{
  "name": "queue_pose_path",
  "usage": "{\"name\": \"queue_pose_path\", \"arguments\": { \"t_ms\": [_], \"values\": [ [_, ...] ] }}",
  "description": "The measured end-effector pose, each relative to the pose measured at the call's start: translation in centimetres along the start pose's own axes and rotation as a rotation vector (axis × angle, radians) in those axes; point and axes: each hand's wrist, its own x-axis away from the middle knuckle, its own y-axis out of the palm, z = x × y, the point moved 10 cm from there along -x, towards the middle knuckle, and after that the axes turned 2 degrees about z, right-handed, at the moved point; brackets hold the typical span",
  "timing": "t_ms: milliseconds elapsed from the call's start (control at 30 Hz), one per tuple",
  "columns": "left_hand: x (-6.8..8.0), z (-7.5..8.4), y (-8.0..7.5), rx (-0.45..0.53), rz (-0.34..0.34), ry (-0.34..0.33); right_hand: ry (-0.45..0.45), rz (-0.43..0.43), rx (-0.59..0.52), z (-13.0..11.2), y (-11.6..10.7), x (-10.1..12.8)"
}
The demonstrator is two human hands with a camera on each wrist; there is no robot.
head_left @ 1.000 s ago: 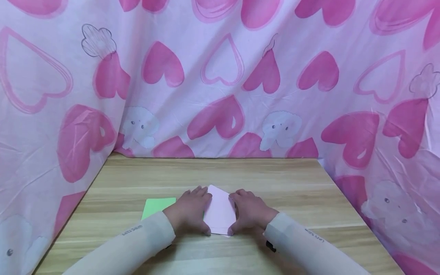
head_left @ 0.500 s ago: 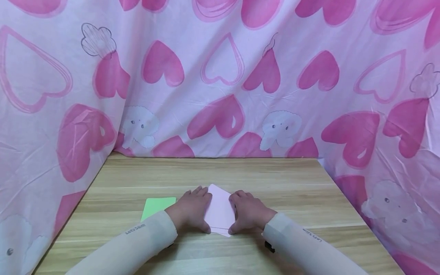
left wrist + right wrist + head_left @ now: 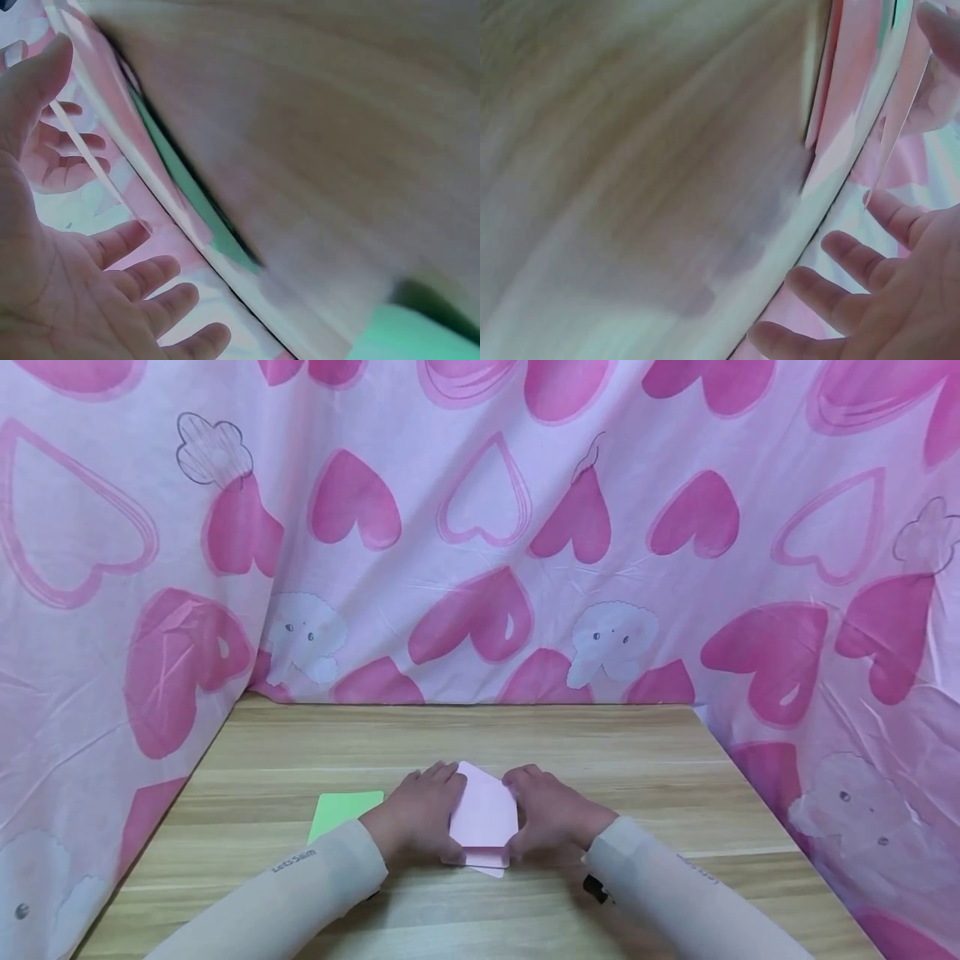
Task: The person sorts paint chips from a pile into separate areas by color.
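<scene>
Pink card (image 3: 483, 802) is up in the air between two hands, right over some more pink sheets (image 3: 486, 858) lying on the wood-look counter (image 3: 600, 743). The left hand (image 3: 420, 810) has one side of it and the right hand (image 3: 558, 814) has the other, each pinching it lightly by the edge, thumb at the near end and index finger at the far end, with the other fingers fanned out away from it. My guess is they hold it by the edges so the face stays flat and uncovered, and with a hand on each side so something that thin doesn't flop or twist. Can't tell if it's one layer or a couple stuck together. From the left wrist you can also see a green strip (image 3: 184, 180) along the edge of the pink stuff down below, so the stack seems to have a second colour in it. The sheets down there are a bit crooked, one corner sticking out toward the person. There's a separate green card (image 3: 345, 810) flat on the counter beyond the left sleeve (image 3: 300, 868), partly covered by that arm, probably parked there to keep it out of the way, with a heart-print curtain (image 3: 487, 527) behind everything
</scene>
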Motion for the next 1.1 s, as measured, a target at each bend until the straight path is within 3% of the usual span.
{"name": "queue_pose_path", "arguments": {
  "t_ms": [267,700,1100],
  "values": [
    [-1.2,1.5,-1.1,0.029,0.047,0.008,0.048,-0.002,-0.046,1.4,-1.4,0.7],
    [-4.2,5.9,-1.6,-0.014,0.027,-0.017,0.063,0.036,-0.097,5.6,-4.2,2.7],
    [-6.6,10.7,0.4,-0.034,0.004,-0.002,0.227,0.02,-0.104,11.5,-4.0,5.5]
  ]
}}
